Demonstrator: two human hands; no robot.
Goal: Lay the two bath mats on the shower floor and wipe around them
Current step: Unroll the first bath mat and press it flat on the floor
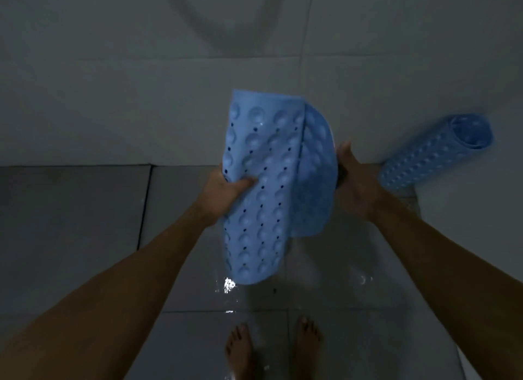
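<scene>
A blue rubber bath mat (268,181), dotted with suction cups and small holes, hangs half unrolled in the air in front of me. My left hand (226,190) grips its left edge. On the mat's right side, my right hand (353,181) holds the curled edge, fingers partly hidden behind it. A second blue bath mat (433,153) stands rolled up, leaning in the corner against the wall at the right. The wet grey shower floor (325,280) lies below the held mat.
White tiled walls (113,96) rise at the back and right. My two bare feet (271,348) stand on the wet tiles at the bottom. A drain grate (409,202) shows by the rolled mat. A darker floor tile (70,224) lies to the left.
</scene>
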